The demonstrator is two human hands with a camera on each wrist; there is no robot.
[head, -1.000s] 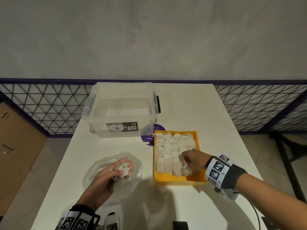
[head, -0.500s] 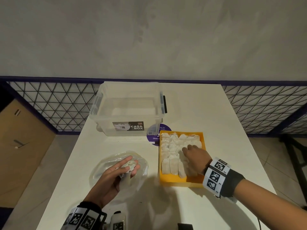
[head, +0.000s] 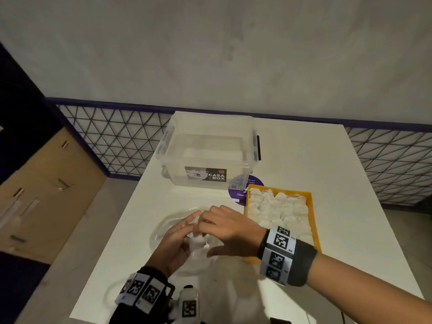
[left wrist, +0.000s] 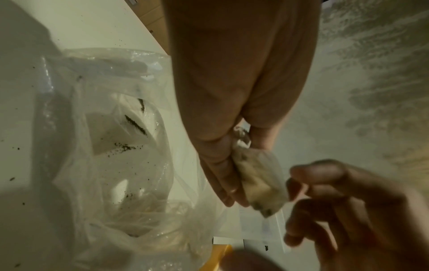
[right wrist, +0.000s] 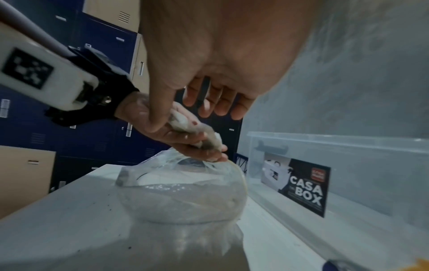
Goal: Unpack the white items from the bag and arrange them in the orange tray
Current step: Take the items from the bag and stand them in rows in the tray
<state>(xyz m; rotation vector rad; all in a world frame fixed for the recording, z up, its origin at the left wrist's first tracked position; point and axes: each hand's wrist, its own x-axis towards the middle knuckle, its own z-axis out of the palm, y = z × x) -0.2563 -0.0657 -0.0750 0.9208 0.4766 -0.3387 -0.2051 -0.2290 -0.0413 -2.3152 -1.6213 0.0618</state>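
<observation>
My left hand (head: 184, 235) hovers over the clear plastic bag (head: 161, 232) and holds a white wrapped item (head: 198, 243) between thumb and fingers. The left wrist view shows this item (left wrist: 257, 176) lying along the fingers, with the crumpled bag (left wrist: 111, 165) below. My right hand (head: 208, 235) has come over the left one, its fingers and thumb spread around the item without closing on it. In the right wrist view its fingers (right wrist: 216, 104) hang loosely curled above the item (right wrist: 209, 141). The orange tray (head: 312, 213) at the right holds several white items (head: 275, 211) in rows.
A clear lidless storage box (head: 210, 155) stands behind the bag, with a purple round sticker (head: 247, 188) on the white table (head: 339, 183) beside it. A mesh fence (head: 117, 141) runs behind the table. Cardboard boxes (head: 46, 195) stand on the floor at the left.
My right hand left the tray and moved left to my left hand. The left hand kept its hold on the white item above the bag.
</observation>
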